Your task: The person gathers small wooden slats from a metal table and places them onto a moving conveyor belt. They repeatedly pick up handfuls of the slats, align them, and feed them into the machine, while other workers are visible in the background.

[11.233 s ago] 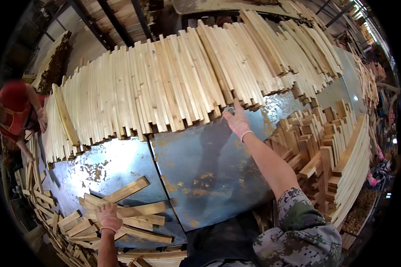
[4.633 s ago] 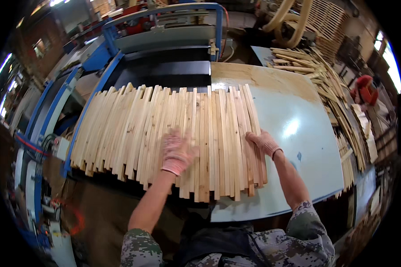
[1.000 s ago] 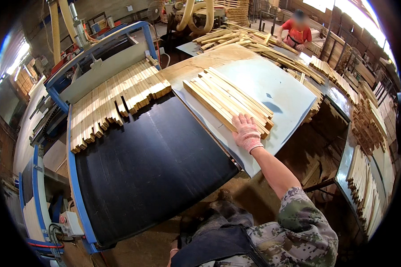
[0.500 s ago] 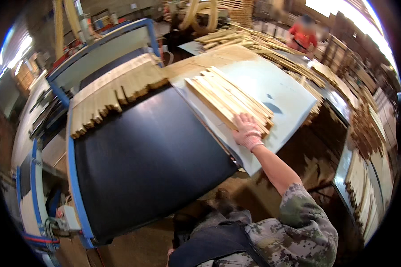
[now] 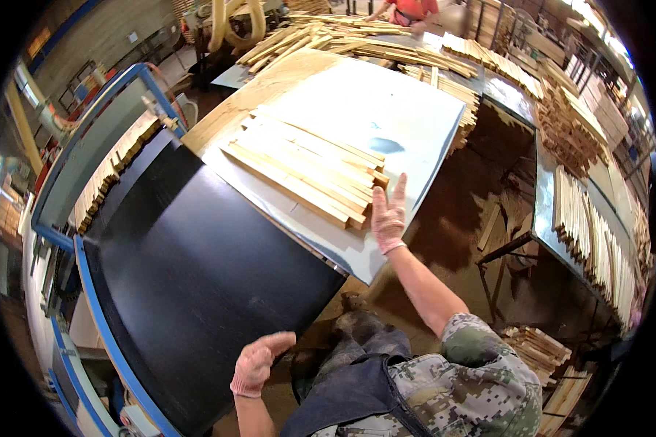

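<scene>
Both hands wear pale pinkish knit gloves. My right hand [image 5: 389, 220] is at the near right end of a pile of pale wooden strips [image 5: 310, 175], its fingers stretched out and apart. It is close to the strip ends; whether it touches them I cannot tell. The strips lie side by side on a light blue-grey sheet-topped table [image 5: 430, 109]. My left hand [image 5: 259, 362] hangs over the near edge of a black conveyor belt [image 5: 197, 247], fingers stretched out, holding nothing. Farther along the belt, a row of wooden strips [image 5: 116, 171] lies close to the blue machine frame [image 5: 49, 197].
Loose strips [image 5: 321, 36] are heaped beyond the table. Another person in red [image 5: 414, 11] stands at the far side. On the right, a metal-topped bench [image 5: 547, 211] carries rows of strips [image 5: 594, 251]. More wood [image 5: 539, 349] is stacked low at my right.
My view has turned right. The row on the belt has moved farther under the blue frame. My right hand has left the pile's top for its end; my left hand has come into view.
</scene>
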Tool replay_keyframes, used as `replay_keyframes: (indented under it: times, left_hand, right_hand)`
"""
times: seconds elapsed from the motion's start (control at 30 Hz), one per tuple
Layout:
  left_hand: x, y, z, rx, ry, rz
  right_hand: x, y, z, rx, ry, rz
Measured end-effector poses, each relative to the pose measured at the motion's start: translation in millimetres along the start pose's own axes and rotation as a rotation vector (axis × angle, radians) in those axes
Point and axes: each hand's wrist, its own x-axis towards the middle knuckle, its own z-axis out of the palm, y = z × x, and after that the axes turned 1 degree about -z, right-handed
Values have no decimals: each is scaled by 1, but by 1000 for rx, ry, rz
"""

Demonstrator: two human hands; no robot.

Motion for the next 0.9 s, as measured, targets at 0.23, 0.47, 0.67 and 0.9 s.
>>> replay_keyframes:
  times: [0.23,0.47,0.67,0.9]
  left_hand:
    - [212,40,74,151,329,191]
    - [320,28,67,736,506,191]
    - [351,29,68,975,549,342]
    - [345,43,50,888,536,314]
  right_hand:
    - [18,-3,55,-28,132,86]
    - [49,-13,20,95,-60,-7]
    - [191,-12,76,-292,-525,-209]
    - [248,-8,221,-485,-943,132]
